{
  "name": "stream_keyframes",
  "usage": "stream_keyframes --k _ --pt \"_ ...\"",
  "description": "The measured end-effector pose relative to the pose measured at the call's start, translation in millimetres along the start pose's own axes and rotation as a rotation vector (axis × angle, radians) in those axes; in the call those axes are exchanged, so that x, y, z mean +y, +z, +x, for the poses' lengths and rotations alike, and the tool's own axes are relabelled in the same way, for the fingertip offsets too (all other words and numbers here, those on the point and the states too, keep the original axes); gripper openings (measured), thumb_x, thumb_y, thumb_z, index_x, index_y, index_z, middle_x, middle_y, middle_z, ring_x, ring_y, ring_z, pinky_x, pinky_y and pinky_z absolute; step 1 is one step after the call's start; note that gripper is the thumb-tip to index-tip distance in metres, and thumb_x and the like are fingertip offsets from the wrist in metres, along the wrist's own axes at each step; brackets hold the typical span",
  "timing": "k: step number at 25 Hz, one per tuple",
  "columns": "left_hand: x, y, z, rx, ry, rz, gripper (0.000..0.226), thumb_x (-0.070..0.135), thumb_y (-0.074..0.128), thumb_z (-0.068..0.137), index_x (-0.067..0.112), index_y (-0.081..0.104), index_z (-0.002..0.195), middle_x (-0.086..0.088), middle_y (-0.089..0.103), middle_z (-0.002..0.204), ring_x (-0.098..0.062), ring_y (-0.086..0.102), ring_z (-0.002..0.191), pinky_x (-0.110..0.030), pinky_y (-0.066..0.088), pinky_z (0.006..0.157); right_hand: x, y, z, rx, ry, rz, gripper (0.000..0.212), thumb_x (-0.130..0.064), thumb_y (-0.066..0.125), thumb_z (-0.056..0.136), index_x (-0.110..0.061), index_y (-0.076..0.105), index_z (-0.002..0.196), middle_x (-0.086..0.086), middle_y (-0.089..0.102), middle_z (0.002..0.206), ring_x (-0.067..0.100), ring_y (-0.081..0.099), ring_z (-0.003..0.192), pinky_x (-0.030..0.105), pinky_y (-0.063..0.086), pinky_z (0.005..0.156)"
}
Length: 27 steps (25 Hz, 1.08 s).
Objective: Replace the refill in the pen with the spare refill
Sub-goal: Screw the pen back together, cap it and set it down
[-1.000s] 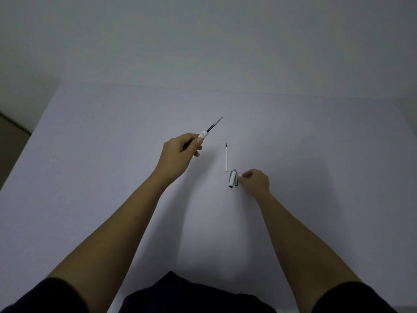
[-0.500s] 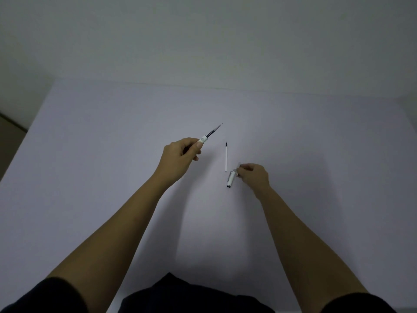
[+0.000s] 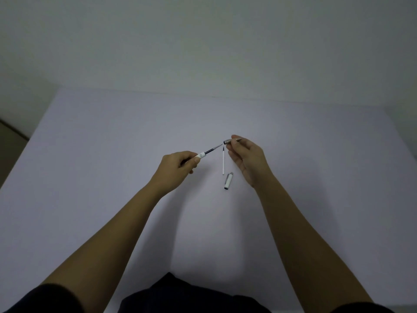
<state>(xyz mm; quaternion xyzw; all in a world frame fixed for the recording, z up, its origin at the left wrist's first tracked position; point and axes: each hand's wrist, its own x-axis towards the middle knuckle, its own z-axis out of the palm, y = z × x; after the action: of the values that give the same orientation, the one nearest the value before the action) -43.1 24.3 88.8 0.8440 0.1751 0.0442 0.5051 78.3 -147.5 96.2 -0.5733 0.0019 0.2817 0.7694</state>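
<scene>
My left hand (image 3: 178,166) is closed around the white pen barrel (image 3: 200,155), from which a dark refill (image 3: 213,149) sticks out up and to the right. My right hand (image 3: 246,159) pinches a short silver-grey pen tip section (image 3: 228,141) just beyond the refill's point, a small gap between them. A thin white refill (image 3: 223,162) with a dark tip lies on the table between my hands. The white pen cap (image 3: 228,181) with its silver clip lies just below that refill, near my right wrist.
The work surface is a pale lavender table (image 3: 112,154) against a plain wall. Its left edge (image 3: 29,141) drops off to a darker floor. My dark sleeves and clothing show at the bottom of the view.
My right hand picked up the grey tip section from beside the cap and raised it up toward the refill's point. My left hand lowered the barrel slightly. The cap stayed on the table.
</scene>
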Motion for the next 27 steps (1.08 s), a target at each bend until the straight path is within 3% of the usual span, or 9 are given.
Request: stream_keyframes --k 14,19,27 --pt "4 -7 -7 -0.023 0.053 0.067 0.020 0.035 0.053 0.092 0.023 0.068 0.094 -0.004 0.068 0.082 0.002 0.060 0.065 -0.003 0.041 0.055 2 12 -14 -0.076 -0.026 -0.145 0.008 -0.013 0.060 0.089 -0.019 0.063 0.094 -0.002 0.071 0.089 0.002 0.069 0.080 0.012 0.053 0.069" --pt "5 -11 -3 -0.033 0.094 0.137 0.021 0.034 0.051 0.093 0.022 0.068 0.091 -0.014 0.066 0.082 -0.019 0.052 0.064 -0.025 0.040 0.058 4 10 -16 -0.107 -0.021 -0.141 0.006 -0.009 0.060 0.088 -0.015 0.062 0.091 -0.001 0.071 0.087 0.007 0.071 0.083 0.014 0.054 0.071" --pt "2 -16 0 -0.034 0.110 0.168 0.021 0.033 0.050 0.093 0.022 0.068 0.089 -0.012 0.066 0.080 -0.020 0.052 0.065 -0.024 0.037 0.057 6 9 -17 -0.157 -0.085 -0.285 0.012 -0.013 0.061 0.087 -0.024 0.065 0.089 -0.001 0.072 0.089 0.011 0.070 0.091 0.020 0.055 0.077"
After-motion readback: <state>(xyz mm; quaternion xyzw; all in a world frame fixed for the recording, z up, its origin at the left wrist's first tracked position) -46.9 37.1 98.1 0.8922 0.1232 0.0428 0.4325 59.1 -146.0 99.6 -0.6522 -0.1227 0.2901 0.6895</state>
